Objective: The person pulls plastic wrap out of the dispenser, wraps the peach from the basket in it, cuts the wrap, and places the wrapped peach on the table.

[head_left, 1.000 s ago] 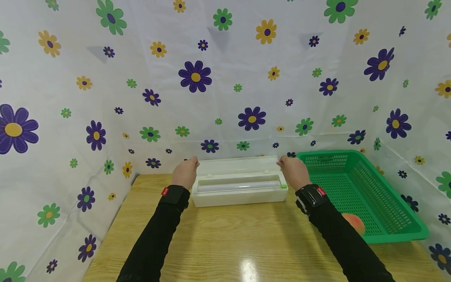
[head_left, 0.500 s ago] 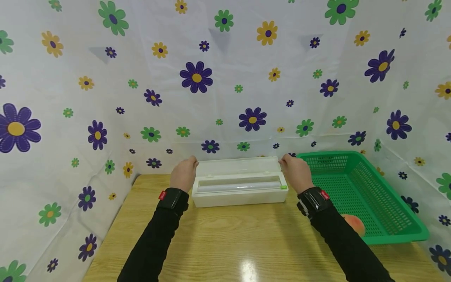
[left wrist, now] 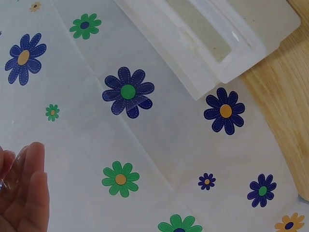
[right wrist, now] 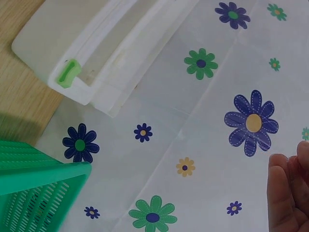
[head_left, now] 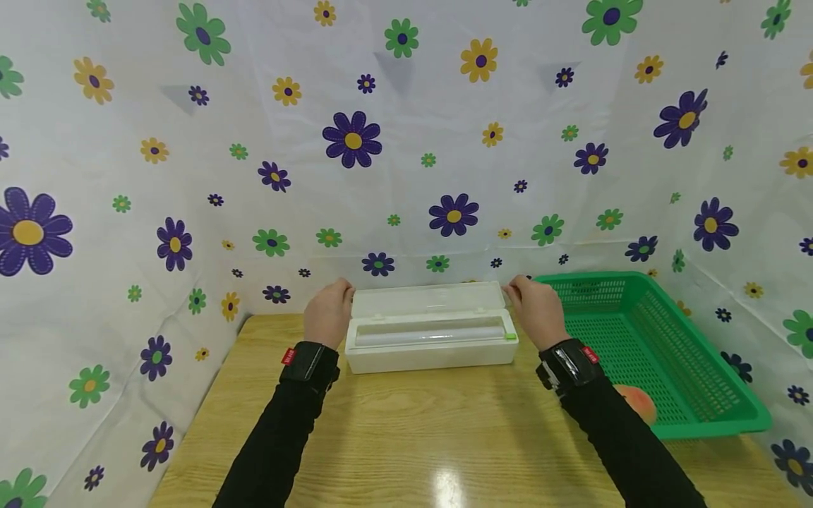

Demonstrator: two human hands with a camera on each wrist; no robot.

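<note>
A long white dispenser box [head_left: 432,357] stands on the table with its translucent lid [head_left: 427,298] raised and a pale roll [head_left: 432,336] inside. Beside the box's left end, my left hand [head_left: 328,314] pinches clear film between thumb and fingers; in the left wrist view the hand [left wrist: 26,198] shows at the lower left edge. My right hand [head_left: 536,312] pinches the film past the right end, and the right wrist view shows that hand [right wrist: 288,193] at the lower right. The film is nearly invisible, with faint edges and sheen over the printed flowers.
A green basket [head_left: 718,429] stands on the right of the wooden table [head_left: 406,437]. One peach [head_left: 637,403] shows in it, partly hidden by my right sleeve. A flowered white cloth [head_left: 406,183] hangs behind and at both sides.
Both hands have moved slightly apart, the left one leftward and the right one rightward. The box and basket have stayed in place.
</note>
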